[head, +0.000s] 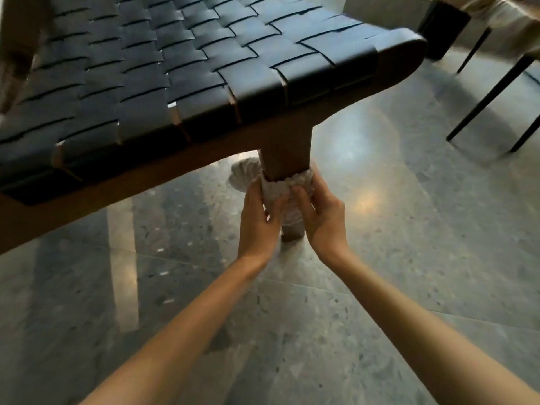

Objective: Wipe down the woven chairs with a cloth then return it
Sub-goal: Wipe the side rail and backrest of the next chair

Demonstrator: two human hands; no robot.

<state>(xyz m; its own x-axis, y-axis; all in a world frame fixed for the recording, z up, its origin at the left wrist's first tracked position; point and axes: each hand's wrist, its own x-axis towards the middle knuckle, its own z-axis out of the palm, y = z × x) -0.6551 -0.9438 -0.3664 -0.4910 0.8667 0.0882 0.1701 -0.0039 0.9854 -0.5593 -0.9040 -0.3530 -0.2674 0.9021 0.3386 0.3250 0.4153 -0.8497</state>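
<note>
Two bare hands met at the front leg [285,154] of the woven chair [163,83], both closed around a pale, textured cloth [285,187] that was wrapped about that leg. The left hand [258,220] gripped the cloth from the left side, its thumb pressed against the fabric at the front, while the right hand [320,211] clasped it from the right, fingers curled over the upper band of cloth. The cloth ringed the brown wooden leg roughly midway down, with bare wood showing above it up to the seat rail and a short stub of the leg showing below the hands, down to the floor [409,258]. A loose bunch of the cloth stuck out behind the leg on the left, just under the front edge of the seat. The seat was made of broad dark straps woven over and under each other and folded down over the wooden frame along the front edge; its right front corner was rounded and lay well above and to the right of the hands. The floor was grey speckled stone, glossy, with bright reflections near the leg. Thin black legs [493,95] of another piece of furniture stood well apart at the upper right, beside a dark block-shaped base [444,27]. The whole view was somewhat blurred, so finer details of the cloth's weave could not be told.
</note>
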